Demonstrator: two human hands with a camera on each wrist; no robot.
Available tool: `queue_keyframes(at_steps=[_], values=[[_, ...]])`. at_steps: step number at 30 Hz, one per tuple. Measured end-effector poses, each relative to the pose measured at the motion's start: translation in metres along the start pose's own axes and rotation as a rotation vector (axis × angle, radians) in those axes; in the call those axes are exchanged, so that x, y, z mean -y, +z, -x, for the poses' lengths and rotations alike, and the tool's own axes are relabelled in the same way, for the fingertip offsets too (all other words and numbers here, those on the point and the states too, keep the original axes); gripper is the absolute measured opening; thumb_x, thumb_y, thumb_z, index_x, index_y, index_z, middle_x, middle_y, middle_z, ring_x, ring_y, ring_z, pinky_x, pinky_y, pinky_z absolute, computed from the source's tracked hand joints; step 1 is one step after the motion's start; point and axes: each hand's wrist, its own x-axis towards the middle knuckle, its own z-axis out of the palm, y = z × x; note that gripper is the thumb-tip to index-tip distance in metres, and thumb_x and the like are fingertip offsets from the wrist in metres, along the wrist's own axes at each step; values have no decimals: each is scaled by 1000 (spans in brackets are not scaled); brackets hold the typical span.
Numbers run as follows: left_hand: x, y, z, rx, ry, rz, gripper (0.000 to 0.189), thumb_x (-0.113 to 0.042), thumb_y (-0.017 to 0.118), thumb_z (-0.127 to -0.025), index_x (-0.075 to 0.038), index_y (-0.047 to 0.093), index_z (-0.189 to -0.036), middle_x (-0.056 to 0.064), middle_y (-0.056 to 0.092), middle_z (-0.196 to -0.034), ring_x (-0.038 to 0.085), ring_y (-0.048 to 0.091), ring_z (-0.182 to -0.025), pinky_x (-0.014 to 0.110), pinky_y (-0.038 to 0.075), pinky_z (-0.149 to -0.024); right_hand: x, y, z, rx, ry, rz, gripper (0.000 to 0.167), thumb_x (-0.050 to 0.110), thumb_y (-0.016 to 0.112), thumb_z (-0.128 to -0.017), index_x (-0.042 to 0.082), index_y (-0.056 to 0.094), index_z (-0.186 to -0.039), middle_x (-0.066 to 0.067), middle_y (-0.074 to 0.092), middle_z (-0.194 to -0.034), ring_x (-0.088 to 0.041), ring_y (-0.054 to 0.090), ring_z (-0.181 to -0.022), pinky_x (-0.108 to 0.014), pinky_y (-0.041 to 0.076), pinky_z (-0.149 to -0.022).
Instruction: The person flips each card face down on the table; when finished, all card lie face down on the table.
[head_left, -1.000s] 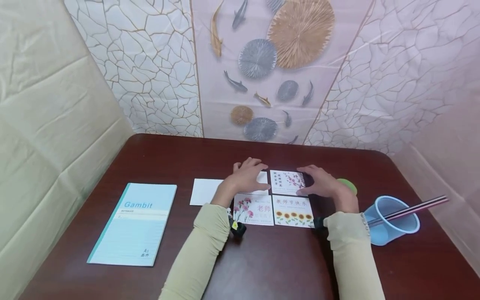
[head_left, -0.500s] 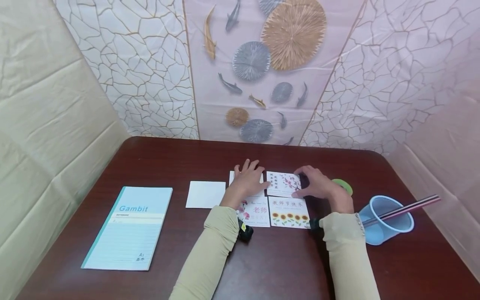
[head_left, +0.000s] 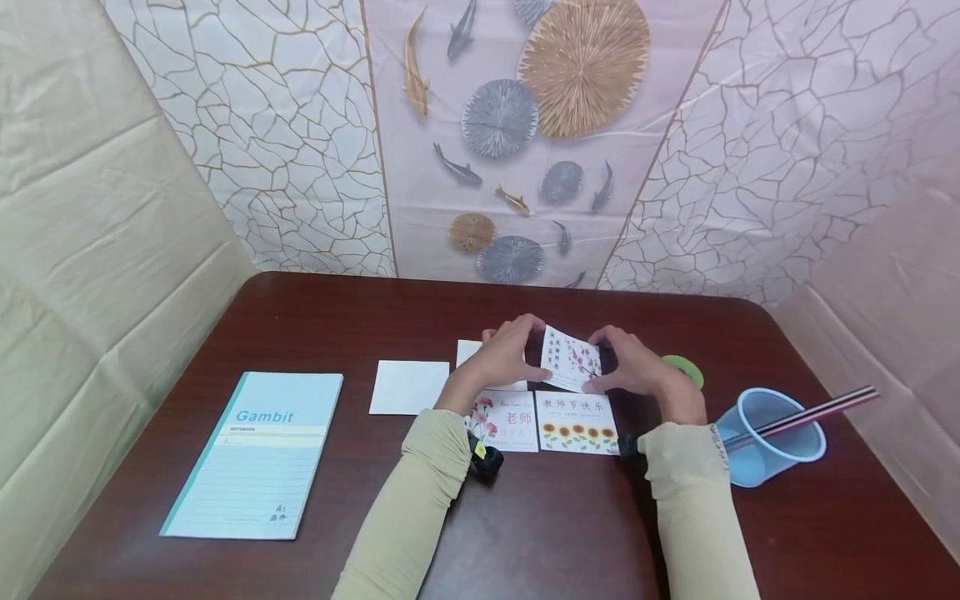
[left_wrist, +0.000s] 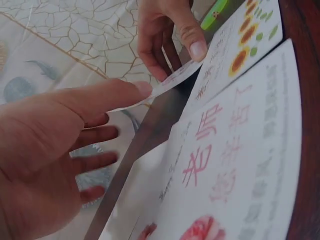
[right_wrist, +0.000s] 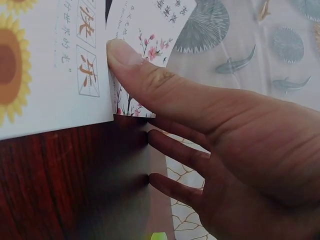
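Note:
A card with pink plum blossoms (head_left: 572, 360) is bent, its left side lifted off the table. My left hand (head_left: 498, 358) pinches its left edge, the thumb on the card's face in the left wrist view. At the opposite edge my right hand (head_left: 637, 368) holds the card between thumb and fingers. Directly below lies a sunflower card (head_left: 577, 427). To the left of that lies a card with pink flowers (head_left: 517, 423), partly hidden by my left wrist. Another white card (head_left: 468, 350) is mostly covered by my left hand.
A blank white card (head_left: 408, 387) lies left of the group. Farther left is a Gambit notebook (head_left: 255, 454). At the right, a light blue cup (head_left: 772, 437) holds striped sticks (head_left: 821, 412). A green round thing (head_left: 686, 372) sits behind my right wrist.
My left hand has moved from the white card to the plum blossom card's left edge. That card, flat before, is raised on its left side. My right hand stays at its right edge.

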Motion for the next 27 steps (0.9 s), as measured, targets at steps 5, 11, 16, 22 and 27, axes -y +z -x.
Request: queue_keyframes(at_steps=[5, 11, 16, 22, 27], values=[[-3, 0, -2, 23, 44, 56, 96, -26, 87, -76, -12, 30, -151, 0, 60, -120, 16, 50, -115, 44, 29, -97, 1, -1, 0, 6, 8, 1, 80, 28, 88, -73, 4, 43, -134, -22, 47, -134, -37, 41, -120, -58, 32, -103], [-7, 0, -2, 86, 0, -62, 101, -29, 87, -75, -13, 27, -155, 6, 45, -145, 22, 36, -135, 51, 23, -108, 0, -2, 1, 5, -4, 6, 81, 28, 89, -72, 4, 43, -135, -20, 48, -135, -36, 41, -121, -57, 32, -104], [-10, 2, -2, 111, -30, -167, 106, -34, 86, -75, -11, 22, -156, 8, 31, -156, 25, 25, -143, 54, 17, -111, -1, -2, 1, -7, -38, 3, 79, 26, 89, -72, 3, 45, -133, -20, 51, -132, -34, 46, -119, -54, 33, -104], [-4, 2, -2, 63, 11, -152, 99, -39, 87, -72, -11, 33, -150, 2, 43, -141, 19, 39, -125, 44, 25, -97, 5, -7, 5, 15, -33, -10, 89, 28, 90, -70, 4, 39, -140, -21, 50, -135, -35, 45, -122, -56, 32, -105], [4, -9, 2, 43, 23, -19, 93, -38, 87, -72, -15, 37, -147, -1, 47, -131, 17, 42, -116, 44, 27, -93, 13, -11, 9, 39, 7, 18, 104, 33, 93, -65, 11, 34, -148, -16, 47, -140, -35, 43, -123, -61, 31, -103]])
